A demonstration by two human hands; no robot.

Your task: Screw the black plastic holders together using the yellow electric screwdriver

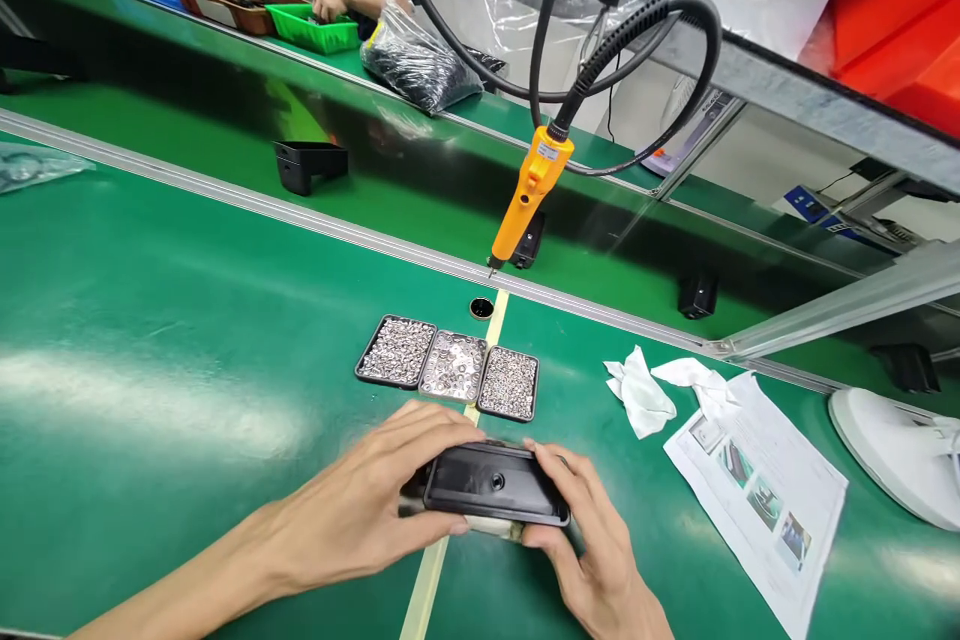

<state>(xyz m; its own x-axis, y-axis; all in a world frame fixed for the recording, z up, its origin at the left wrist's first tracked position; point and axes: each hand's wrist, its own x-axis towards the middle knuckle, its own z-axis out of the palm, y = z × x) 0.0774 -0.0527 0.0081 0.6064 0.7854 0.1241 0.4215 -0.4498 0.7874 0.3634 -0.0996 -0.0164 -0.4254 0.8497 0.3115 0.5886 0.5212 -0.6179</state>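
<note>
Between my two hands is a black rectangular plastic housing [469, 480], held low over the green bench. Its flat recessed face, with a small round hole near the middle, is turned up toward me. My left hand [382, 490] grips the left end, fingers along the far edge and thumb on the near edge. Around the right end my right hand [589, 540] is closed the same way. Something pale shows under the near edge; what it is I cannot make out. Just beyond the hands lie three shallow trays [452, 398] of small metal parts.
An orange electric screwdriver [525, 205] hangs on a black cable above the bench. White cloths [641, 395] and an instruction sheet [757, 505] lie right. Black housings [307, 165] sit on the green strip behind the metal rail [247, 205]. A co-worker's hand [330, 2] reaches into a green bin [311, 30].
</note>
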